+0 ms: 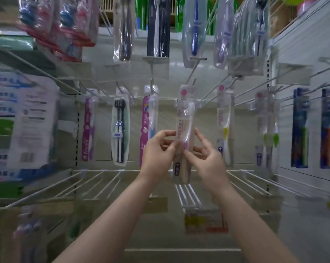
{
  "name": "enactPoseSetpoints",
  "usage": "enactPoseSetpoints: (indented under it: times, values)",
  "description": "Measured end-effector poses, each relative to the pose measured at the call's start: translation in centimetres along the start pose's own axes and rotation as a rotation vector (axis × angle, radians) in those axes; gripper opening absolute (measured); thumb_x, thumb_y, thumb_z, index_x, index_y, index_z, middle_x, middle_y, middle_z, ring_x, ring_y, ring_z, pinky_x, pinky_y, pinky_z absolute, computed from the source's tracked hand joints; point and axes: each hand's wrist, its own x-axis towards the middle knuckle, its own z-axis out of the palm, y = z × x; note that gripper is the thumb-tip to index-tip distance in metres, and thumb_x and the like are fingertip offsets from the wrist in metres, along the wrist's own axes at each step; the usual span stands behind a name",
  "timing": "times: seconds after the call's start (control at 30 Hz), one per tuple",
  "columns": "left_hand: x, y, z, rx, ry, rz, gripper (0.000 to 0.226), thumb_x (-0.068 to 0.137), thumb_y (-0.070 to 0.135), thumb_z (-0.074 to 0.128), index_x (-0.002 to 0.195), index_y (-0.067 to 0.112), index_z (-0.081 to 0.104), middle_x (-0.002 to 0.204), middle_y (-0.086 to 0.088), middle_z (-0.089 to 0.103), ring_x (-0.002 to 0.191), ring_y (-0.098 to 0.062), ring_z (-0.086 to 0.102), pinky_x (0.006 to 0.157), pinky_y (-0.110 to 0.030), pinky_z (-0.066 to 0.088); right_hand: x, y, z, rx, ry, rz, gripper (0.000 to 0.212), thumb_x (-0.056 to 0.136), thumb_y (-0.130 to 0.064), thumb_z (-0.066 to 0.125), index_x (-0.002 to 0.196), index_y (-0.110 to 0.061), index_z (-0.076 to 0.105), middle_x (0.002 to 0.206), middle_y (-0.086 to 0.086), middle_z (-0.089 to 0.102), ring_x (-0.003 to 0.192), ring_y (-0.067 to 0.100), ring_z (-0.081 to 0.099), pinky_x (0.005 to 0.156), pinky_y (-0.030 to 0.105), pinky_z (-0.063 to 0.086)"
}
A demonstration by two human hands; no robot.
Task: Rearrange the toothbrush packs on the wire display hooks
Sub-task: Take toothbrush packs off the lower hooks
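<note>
two bare forearms reach up from the bottom edge toward a wire display. between them, low and blurred, a yellow and red price tag point(204, 222) sits at the front end of a wire hook; its print is unreadable.

the left hand point(158, 150) grips the left edge of a clear toothbrush pack point(184, 133), fingers curled round it with the thumb in front. the right hand point(205, 154) pinches the same pack from the right, thumb and forefinger meeting near the purple band on the brush handle, the other fingers spread and raised. the pack stands upright in the middle row, its pink-dotted top at the centre hook point(190, 74); whether the hole is on the wire cannot be told. it carries a pink strip of chinese characters and a dark purple label with a white plus sign near the bottom.

just beside it to the left hangs a magenta-backed pack point(148, 122), then a twin black-brush pack point(120, 128), then a purple pack point(89, 126) with white lettering too smeared to read. to the right hang a yellow-green handled pack point(224, 126) and a green one point(268, 130), well apart from two dark blue packs point(312, 128) on the side panel.

at far left, a large white and blue multipack point(22, 126) shows chinese print. in the upper row hangs a blue-handled brush pack point(194, 29).
</note>
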Motion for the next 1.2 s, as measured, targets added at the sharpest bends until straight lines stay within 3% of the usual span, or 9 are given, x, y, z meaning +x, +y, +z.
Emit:
enactPoseSetpoints:
  times: [0.13,0.27,0.47,0.67,0.77,0.87,1.0,1.07,1.2]
  values:
    - [0.0,0.9,-0.8,-0.074,0.006,-0.04,0.017,0.087,0.009,0.066,0.104,0.009,0.067,0.083,-0.007,0.072,0.071,-0.014,0.072,0.06,-0.024,0.056,0.5,0.1,-0.3,0.102,-0.048,0.08,0.062,0.085,-0.006,0.065,0.137,-0.03,0.039,0.105,0.007,0.071,0.094,0.02,0.07,0.079,0.033,0.058]
    - [-0.1,1.4,-1.4,-0.089,0.005,-0.051,0.015,0.088,0.007,0.063,0.103,0.006,0.067,0.086,-0.01,0.073,0.075,-0.019,0.072,0.064,-0.027,0.058,0.8,0.1,0.2,0.093,0.026,0.108,0.043,0.081,-0.011,0.071,0.121,-0.015,0.055,0.11,0.005,0.069,0.1,0.018,0.067,0.086,0.037,0.056]
    - [0.6,2.5,-2.3,0.002,0.033,-0.052,0.018,0.091,0.005,0.058,0.107,0.008,0.065,0.092,-0.007,0.071,0.08,-0.018,0.071,0.07,-0.029,0.06,1.3,-1.0,1.6,0.121,0.064,0.094,0.034,0.083,-0.011,0.07,0.112,-0.021,0.056,0.099,0.001,0.071,0.084,0.013,0.071,0.062,0.021,0.056]
    - [0.9,1.9,-2.8,0.234,0.096,0.044,0.021,0.091,0.01,0.058,0.112,0.011,0.063,0.098,0.0,0.068,0.088,-0.011,0.066,0.076,-0.024,0.057,1.7,-0.6,2.8,0.096,0.066,0.07,0.037,0.084,-0.011,0.067,0.116,-0.021,0.052,0.101,0.005,0.069,0.092,0.02,0.069,0.079,0.038,0.058]
    - [1.1,1.1,-3.1,0.354,0.211,0.039,0.022,0.089,0.013,0.062,0.111,0.015,0.058,0.106,0.0,0.063,0.097,-0.011,0.06,0.085,-0.023,0.052,2.0,-0.2,3.1,0.088,0.059,0.063,0.038,0.084,-0.01,0.068,0.117,-0.019,0.052,0.099,0.004,0.069,0.088,0.017,0.069,0.077,0.031,0.058]
    - [1.4,0.6,-3.5,0.525,0.294,-0.088,0.043,0.085,0.023,0.068,0.123,0.013,0.049,0.121,-0.005,0.055,0.11,-0.016,0.052,0.09,-0.021,0.042,2.4,0.1,3.4,0.073,0.086,0.047,0.036,0.081,-0.006,0.07,0.112,-0.018,0.054,0.092,0.001,0.069,0.079,0.008,0.067,0.068,0.017,0.054]
    - [1.8,-0.7,-3.6,0.595,0.198,-0.283,0.087,0.075,0.041,0.074,0.142,0.011,0.027,0.135,-0.01,0.047,0.122,-0.024,0.05,0.1,-0.033,0.044,2.7,0.4,3.5,0.045,0.083,0.05,0.038,0.082,-0.008,0.07,0.115,-0.017,0.055,0.094,0.002,0.071,0.084,0.013,0.069,0.078,0.031,0.056]
    - [1.9,-1.5,-3.2,0.541,0.168,-0.345,0.085,0.071,0.042,0.078,0.134,0.016,0.028,0.128,-0.008,0.052,0.113,-0.026,0.056,0.095,-0.041,0.05,2.7,0.6,3.5,0.027,0.077,0.061,0.038,0.082,-0.011,0.07,0.116,-0.018,0.055,0.096,0.002,0.071,0.086,0.016,0.069,0.081,0.038,0.057]
    - [1.9,-2.1,-2.6,0.513,0.17,-0.388,0.053,0.077,0.029,0.075,0.104,0.02,0.031,0.109,-0.006,0.06,0.09,-0.022,0.065,0.08,-0.041,0.057,2.5,1.3,3.5,0.005,0.08,0.081,0.043,0.081,-0.014,0.072,0.121,-0.015,0.055,0.099,0.005,0.07,0.091,0.02,0.069,0.086,0.044,0.055]
